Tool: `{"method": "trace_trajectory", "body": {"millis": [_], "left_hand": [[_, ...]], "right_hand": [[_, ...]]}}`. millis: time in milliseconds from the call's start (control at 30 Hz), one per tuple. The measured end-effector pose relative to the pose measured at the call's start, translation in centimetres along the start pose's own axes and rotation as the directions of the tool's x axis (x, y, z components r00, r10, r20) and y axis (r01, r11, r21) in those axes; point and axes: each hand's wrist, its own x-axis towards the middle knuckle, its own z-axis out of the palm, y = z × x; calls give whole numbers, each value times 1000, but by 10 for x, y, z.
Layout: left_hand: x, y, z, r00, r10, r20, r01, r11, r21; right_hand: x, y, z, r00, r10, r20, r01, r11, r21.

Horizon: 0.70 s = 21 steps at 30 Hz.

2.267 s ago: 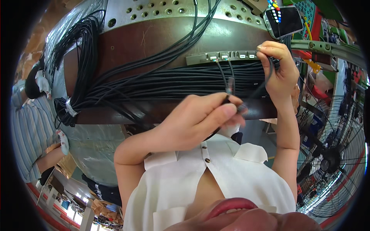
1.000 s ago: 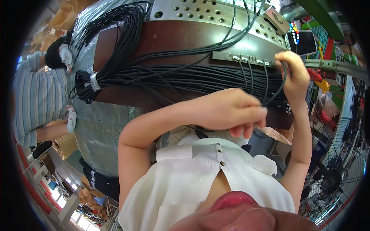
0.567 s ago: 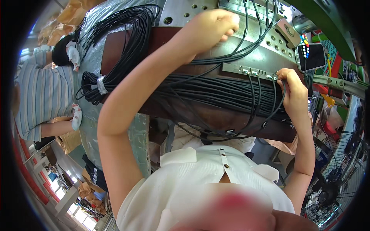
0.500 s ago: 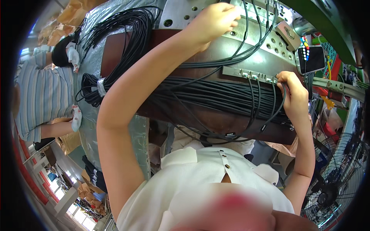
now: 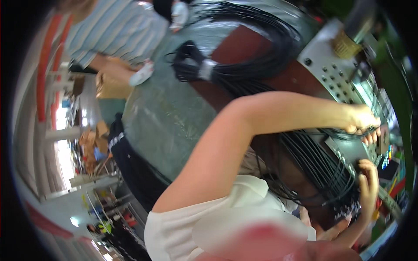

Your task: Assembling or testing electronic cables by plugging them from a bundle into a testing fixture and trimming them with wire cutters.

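Note:
My left hand (image 5: pixel 362 118) reaches far to the right with its fingers curled over thin black cables (image 5: pixel 342 133), beside a perforated metal plate (image 5: pixel 324 77). Some blur softens the fingertips. Below it, my right hand (image 5: pixel 369 185) has its thumb and fingers apart, close to the end of a small metal strip (image 5: pixel 342 150) where cable ends sit. I see nothing held in it. A long bundle of black cables (image 5: pixel 311 156) lies along a dark brown board (image 5: pixel 300 82). Its looped end (image 5: pixel 187 65) is bound with a silvery tie (image 5: pixel 207 69).
Green plastic sheeting (image 5: pixel 170 117) covers the table at left. A person in striped clothing (image 5: pixel 117 32) stands beyond it, with a white-gloved hand (image 5: pixel 141 74). A green machine frame (image 5: pixel 402 117) rises at the right edge. Cardboard (image 5: pixel 93 141) lies stacked at far left.
My view has swung left, so the bench appears turned and shifted right. My left hand has moved from the upper fixture to near my right hand. My right hand's fingers have parted from the cable end.

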Motion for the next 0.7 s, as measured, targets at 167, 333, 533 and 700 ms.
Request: {"method": "trace_trajectory", "body": {"millis": [167, 333, 533, 700], "left_hand": [[-4, -14, -16, 997, -26, -79, 31, 997, 65], [-8, -7, 0, 1000, -3, 21, 1, 996, 85], [-40, 22, -8, 999, 49, -17, -48, 995, 83], [-73, 52, 22, 996, -68, -53, 71, 996, 56]], "right_hand": [[124, 71, -27, 767, -140, -627, -171, 896, -409], [138, 156, -54, 809, 76, -583, -375, 830, -412], [170, 167, -63, 789, 31, -613, -247, 931, -270], [130, 100, -39, 704, -357, -614, -90, 812, -576]]}}
